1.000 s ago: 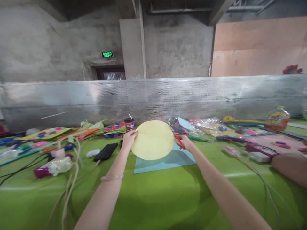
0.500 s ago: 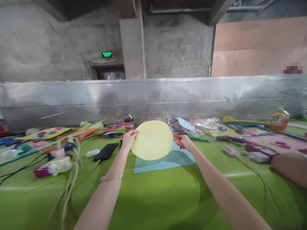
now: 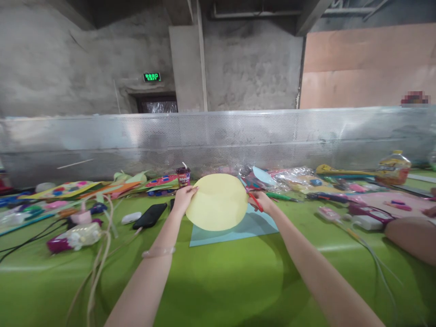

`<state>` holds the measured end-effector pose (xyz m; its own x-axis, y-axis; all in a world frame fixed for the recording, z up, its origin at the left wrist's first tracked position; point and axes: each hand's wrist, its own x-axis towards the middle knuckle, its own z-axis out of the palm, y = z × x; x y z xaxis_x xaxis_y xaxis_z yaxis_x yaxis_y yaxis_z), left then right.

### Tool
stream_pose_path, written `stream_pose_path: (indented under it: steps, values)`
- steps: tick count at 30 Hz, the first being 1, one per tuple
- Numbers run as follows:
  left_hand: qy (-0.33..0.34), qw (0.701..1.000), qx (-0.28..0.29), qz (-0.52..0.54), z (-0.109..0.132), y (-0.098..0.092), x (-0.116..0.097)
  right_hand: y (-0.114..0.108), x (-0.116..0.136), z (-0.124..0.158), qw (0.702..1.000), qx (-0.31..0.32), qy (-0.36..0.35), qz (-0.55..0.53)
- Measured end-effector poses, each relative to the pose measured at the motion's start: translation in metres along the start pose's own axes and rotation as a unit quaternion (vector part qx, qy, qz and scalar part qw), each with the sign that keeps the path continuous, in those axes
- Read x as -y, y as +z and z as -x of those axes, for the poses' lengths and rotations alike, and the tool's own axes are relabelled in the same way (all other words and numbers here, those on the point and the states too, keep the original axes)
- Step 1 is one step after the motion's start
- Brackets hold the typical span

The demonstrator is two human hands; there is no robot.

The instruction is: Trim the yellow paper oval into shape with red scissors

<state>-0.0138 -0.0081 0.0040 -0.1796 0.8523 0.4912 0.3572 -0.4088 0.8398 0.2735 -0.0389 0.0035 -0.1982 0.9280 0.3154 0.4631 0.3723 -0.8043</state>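
Note:
A pale yellow paper disc (image 3: 216, 202) is held up over the green table (image 3: 218, 281). My left hand (image 3: 184, 199) pinches its left edge. My right hand (image 3: 262, 201) grips red-handled scissors (image 3: 255, 201) at the disc's right edge; the blades are hidden behind the paper. A light blue sheet (image 3: 238, 229) lies flat on the table just beneath the disc.
A black phone (image 3: 150, 215) and a dark red cup (image 3: 183, 176) lie left of the disc. Coloured paper, cables and craft bits crowd the left side; plastic bags, pens and a bottle (image 3: 394, 168) fill the right. Another person's arm (image 3: 408, 243) rests at far right. A perforated metal barrier (image 3: 218, 136) runs behind.
The yellow disc has dropped slightly and turned a little in my hands. Both arms stay where they were.

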Motion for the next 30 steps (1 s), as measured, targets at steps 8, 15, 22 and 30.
stream_pose_path:
  steps: [8, 15, 22, 30]
  values:
    - [-0.003, 1.000, 0.005, 0.000, -0.0016, 0.0003, 0.0019, 0.0005, 0.0007, 0.0000, 1.000, 0.010, 0.004, 0.005]
    - [-0.003, 1.000, 0.002, -0.005, 0.0000, 0.0003, 0.0004, 0.0007, 0.0019, 0.0011, 1.000, 0.016, 0.001, 0.014]
    - [0.002, 1.000, -0.001, -0.006, -0.0013, 0.0004, 0.0017, 0.0002, -0.0017, -0.0006, 0.999, 0.008, -0.005, 0.037]
    - [0.007, 1.000, 0.006, -0.006, -0.0026, -0.0002, 0.0043, -0.0037, -0.0036, 0.0001, 0.998, 0.002, -0.006, 0.063]
